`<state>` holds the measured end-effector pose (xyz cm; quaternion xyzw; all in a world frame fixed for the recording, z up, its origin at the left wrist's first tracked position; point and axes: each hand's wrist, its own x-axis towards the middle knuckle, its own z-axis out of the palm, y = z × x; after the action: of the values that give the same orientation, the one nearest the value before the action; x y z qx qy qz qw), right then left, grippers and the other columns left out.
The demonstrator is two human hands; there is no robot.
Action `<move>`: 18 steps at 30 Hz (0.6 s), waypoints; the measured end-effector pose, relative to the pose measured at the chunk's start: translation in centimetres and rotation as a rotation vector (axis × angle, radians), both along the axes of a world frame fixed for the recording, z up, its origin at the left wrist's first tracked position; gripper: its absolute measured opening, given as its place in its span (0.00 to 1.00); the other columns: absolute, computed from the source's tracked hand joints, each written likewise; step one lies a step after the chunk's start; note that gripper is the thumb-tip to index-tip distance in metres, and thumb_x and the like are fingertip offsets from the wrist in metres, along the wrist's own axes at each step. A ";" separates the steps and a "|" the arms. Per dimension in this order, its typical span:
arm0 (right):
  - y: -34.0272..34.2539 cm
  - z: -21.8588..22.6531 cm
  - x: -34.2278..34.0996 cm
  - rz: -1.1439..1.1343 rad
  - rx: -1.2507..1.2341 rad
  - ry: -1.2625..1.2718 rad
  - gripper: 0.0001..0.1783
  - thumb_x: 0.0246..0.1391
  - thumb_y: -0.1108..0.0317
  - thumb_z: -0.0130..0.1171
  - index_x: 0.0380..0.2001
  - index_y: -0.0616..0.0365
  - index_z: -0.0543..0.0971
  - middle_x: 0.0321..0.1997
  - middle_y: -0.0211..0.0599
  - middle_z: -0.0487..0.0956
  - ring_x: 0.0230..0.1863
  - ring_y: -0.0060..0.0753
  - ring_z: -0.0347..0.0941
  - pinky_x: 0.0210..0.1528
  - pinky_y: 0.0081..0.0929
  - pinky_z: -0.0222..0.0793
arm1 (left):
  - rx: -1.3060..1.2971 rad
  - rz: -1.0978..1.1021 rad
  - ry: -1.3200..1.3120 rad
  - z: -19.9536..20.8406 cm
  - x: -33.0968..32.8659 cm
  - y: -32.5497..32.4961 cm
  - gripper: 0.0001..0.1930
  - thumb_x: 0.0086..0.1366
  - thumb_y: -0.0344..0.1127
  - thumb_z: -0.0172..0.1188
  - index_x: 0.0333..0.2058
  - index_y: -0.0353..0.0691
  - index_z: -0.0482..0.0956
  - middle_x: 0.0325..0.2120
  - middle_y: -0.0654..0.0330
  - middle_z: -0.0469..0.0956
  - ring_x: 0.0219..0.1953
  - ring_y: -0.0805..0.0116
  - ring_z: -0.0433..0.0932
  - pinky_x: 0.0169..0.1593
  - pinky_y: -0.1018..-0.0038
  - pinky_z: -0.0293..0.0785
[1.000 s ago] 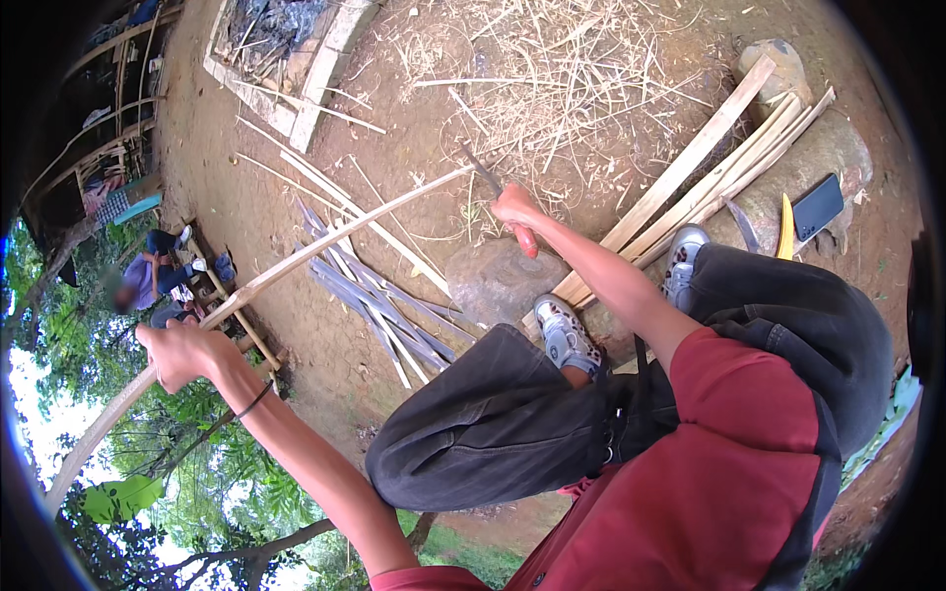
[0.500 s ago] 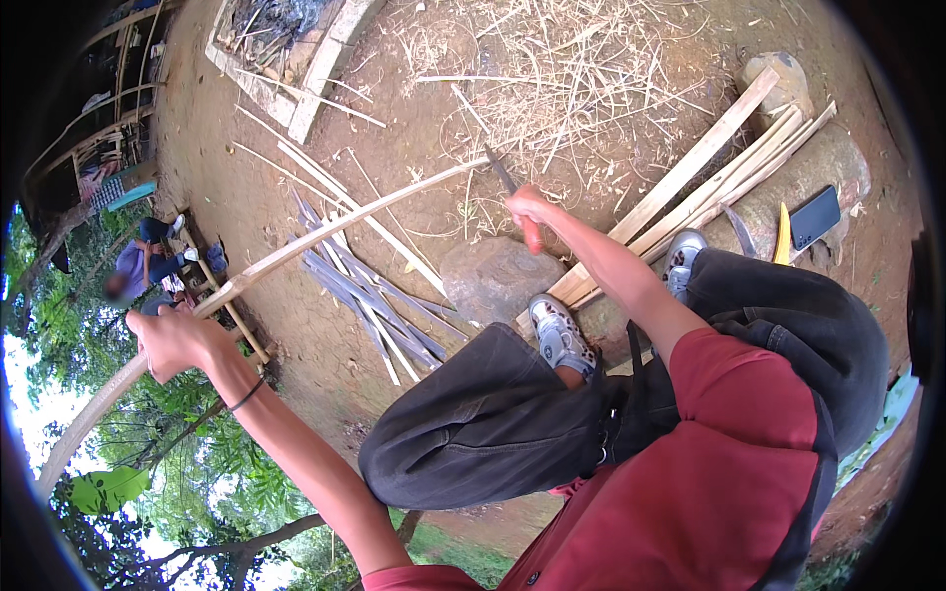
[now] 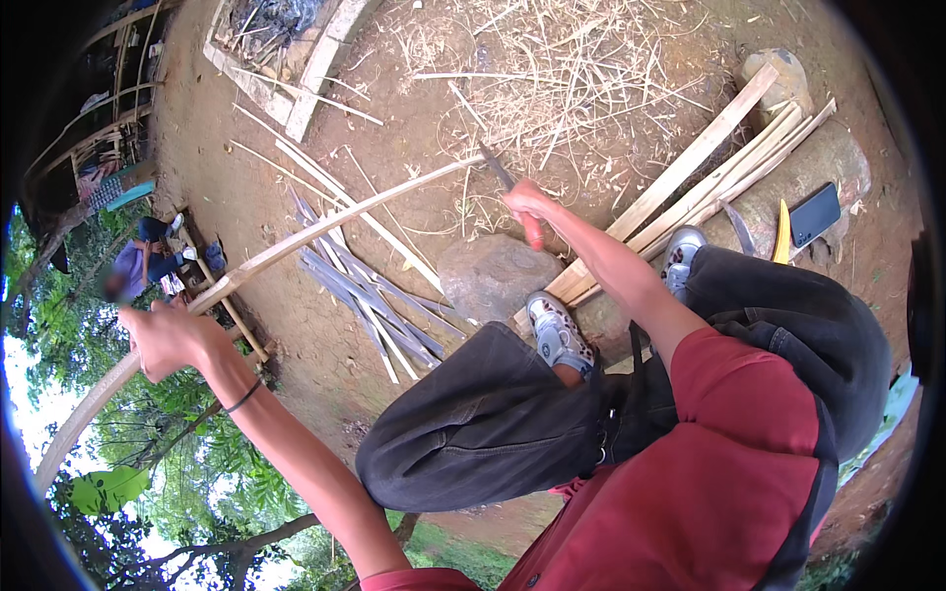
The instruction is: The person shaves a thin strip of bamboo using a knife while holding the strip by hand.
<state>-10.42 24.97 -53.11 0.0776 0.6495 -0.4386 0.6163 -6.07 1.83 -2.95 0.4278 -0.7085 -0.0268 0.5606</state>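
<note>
A long, pale wooden strip [image 3: 325,225] runs from the lower left up to the middle of the view, looking curved. My left hand [image 3: 169,340] is closed around its thicker part, at the far left. My right hand [image 3: 527,200] grips the orange-red handle of a knife [image 3: 501,169]. The knife's dark blade points up and left, and its tip lies at the strip's far end; whether it touches cannot be made out. Under my right forearm lie several pale split wood slats [image 3: 680,187], beside a large stone [image 3: 496,279] near my foot.
Wood shavings [image 3: 581,79] cover the ground ahead. Grey and pale strips [image 3: 370,300] lie left of the stone. A phone [image 3: 816,216], a yellow curved piece [image 3: 783,232] and a curved blade [image 3: 737,229] rest on a rock at right. Another person [image 3: 138,266] sits far left.
My left hand has shifted slightly left, with the strip in it. The knife and my right hand have moved very slightly left too.
</note>
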 end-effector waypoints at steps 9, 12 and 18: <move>0.2 3.5 3.2 0.250 -0.105 0.658 0.12 0.52 0.70 0.50 0.25 0.68 0.79 0.31 0.60 0.80 0.38 0.56 0.79 0.42 0.46 0.75 | 0.118 -0.034 0.257 0.4 -1.9 3.2 0.23 0.54 0.23 0.55 0.14 0.47 0.48 0.12 0.65 0.58 0.11 0.73 0.60 0.12 0.73 0.56; -0.6 2.1 2.8 0.278 0.060 0.715 0.13 0.53 0.69 0.49 0.34 0.68 0.79 0.38 0.61 0.78 0.43 0.58 0.77 0.45 0.44 0.74 | 0.102 -0.056 0.192 0.0 -0.6 1.6 0.21 0.54 0.23 0.55 0.15 0.45 0.50 0.12 0.65 0.60 0.11 0.73 0.62 0.13 0.74 0.59; 1.0 1.2 2.9 0.248 0.044 0.540 0.13 0.49 0.73 0.54 0.36 0.72 0.77 0.36 0.64 0.78 0.41 0.59 0.77 0.45 0.45 0.75 | 0.169 -0.036 0.320 -0.4 -0.9 2.8 0.17 0.54 0.24 0.54 0.18 0.43 0.52 0.13 0.66 0.60 0.13 0.74 0.64 0.14 0.75 0.57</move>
<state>-7.55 26.00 -51.87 -0.1085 0.8037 -0.3507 0.4683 -7.00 4.62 -3.34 0.4507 -0.6130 -0.1640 0.6279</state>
